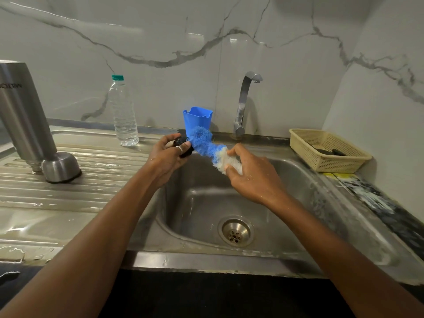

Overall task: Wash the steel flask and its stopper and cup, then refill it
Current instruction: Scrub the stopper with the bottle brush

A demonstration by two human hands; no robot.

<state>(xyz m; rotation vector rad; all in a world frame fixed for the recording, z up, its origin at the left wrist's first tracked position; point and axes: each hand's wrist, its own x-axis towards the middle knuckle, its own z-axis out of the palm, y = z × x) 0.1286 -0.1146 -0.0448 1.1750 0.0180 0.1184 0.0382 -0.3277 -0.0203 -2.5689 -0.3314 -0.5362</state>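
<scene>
A person is scrubbing a flask stopper over a steel sink (206, 198). The left hand (166, 158) is holding the small black stopper (183, 143) above the basin's back-left corner, its grip clamped round it, a ring showing on one finger. The right hand (254, 177) is gripping the white end of a bottle brush (207, 146), fingers and thumb curled about it, and the blue bristles are pressing against the stopper.

The flask (23, 111) is standing mouth-down on the wet ribbed draining surface (68, 203) at the left. Its steel cup (60, 167) is sitting rim-down just beside the neck, and whether the two are touching cannot be told.

Behind them, a clear plastic bottle (124, 113) with a green cap is standing upright near the wall, holding clear water. A blue plastic holder (198, 118) is standing at the back edge of the sink — what is inside it is not showing. A chrome tap (244, 104) is rising to its right.

At the far right, a cream mesh basket (305, 149) is resting on the sink's rim, holding dark items too hidden to make out. Nothing but the round drain (236, 232) is showing in the wet basin, and water droplets are clinging to the right hand.
</scene>
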